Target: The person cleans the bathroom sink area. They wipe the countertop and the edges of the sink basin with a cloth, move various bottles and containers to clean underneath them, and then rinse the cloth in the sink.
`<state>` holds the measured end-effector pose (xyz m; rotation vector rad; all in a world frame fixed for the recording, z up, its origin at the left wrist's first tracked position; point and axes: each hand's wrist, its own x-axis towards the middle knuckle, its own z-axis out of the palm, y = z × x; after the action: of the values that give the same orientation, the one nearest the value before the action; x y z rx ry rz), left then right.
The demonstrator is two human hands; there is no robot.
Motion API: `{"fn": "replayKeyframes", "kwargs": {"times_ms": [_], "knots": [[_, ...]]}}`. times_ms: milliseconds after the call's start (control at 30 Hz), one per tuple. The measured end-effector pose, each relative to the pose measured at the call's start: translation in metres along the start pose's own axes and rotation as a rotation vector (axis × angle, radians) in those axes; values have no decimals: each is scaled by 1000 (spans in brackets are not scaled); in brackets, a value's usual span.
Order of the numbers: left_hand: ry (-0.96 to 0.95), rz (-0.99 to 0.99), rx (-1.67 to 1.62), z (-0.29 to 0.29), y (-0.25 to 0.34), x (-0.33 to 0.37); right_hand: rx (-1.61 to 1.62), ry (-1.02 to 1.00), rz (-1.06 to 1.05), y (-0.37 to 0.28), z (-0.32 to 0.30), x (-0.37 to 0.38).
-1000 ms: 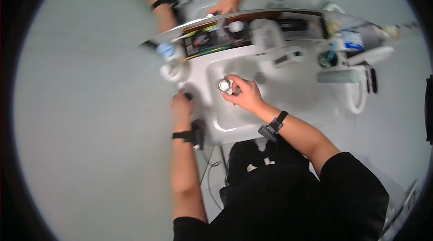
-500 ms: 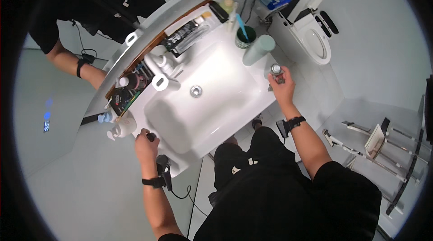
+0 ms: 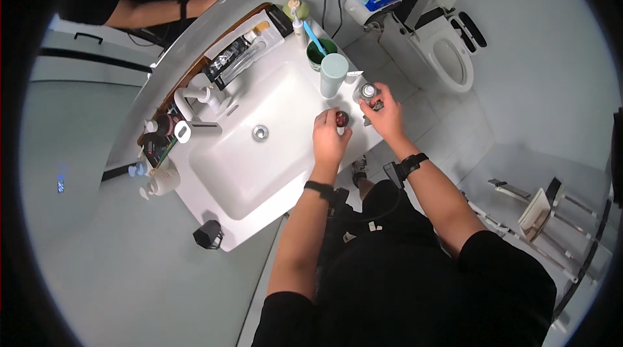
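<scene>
Both my hands are over the right end of the white sink (image 3: pixel 279 201). My left hand (image 3: pixel 329 142) has its thumb and fingers around a small round dark-red piece, like a cap (image 3: pixel 341 119). Just to the right, my right hand (image 3: pixel 387 118) grips a small clear bottle with a silver-white top (image 3: pixel 368 92), standing near the counter's right edge. My fingers cover part of its side. A small gap separates the cap-like piece from the bottle. Beyond them stands a pale green tumbler (image 3: pixel 333 74), with a small white item (image 3: pixel 354 76) beside it.
A dark green cup with a blue toothbrush (image 3: pixel 313 37) and a pump bottle (image 3: pixel 296 8) stand behind the tumbler. The faucet (image 3: pixel 198 131), white pump bottle (image 3: pixel 162 182) and black angular object (image 3: pixel 208 235) are on the left. A toilet (image 3: pixel 448 61) stands beyond the counter's right.
My left hand has swung from the sink's left corner across to the right end, beside the bottle, carrying the dark piece. My right hand stays on the bottle. The view has shifted right.
</scene>
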<state>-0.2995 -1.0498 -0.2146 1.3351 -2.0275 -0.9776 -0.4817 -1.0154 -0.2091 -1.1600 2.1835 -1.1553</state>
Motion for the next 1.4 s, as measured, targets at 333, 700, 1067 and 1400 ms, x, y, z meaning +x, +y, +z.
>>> {"fn": "replayKeyframes", "kwargs": {"times_ms": [333, 700, 1067, 1400], "knots": [[64, -2, -1, 36, -19, 20, 66, -109, -34, 28, -43, -34], [494, -277, 208, -185, -84, -86, 173, -759, -517, -101, 46, -57], [848, -458, 626, -434, -185, -113, 215, -839, -605, -361, 345, -157], [798, -443, 433, -468, -245, -97, -150, -674, -849, -458, 470, -130]]}}
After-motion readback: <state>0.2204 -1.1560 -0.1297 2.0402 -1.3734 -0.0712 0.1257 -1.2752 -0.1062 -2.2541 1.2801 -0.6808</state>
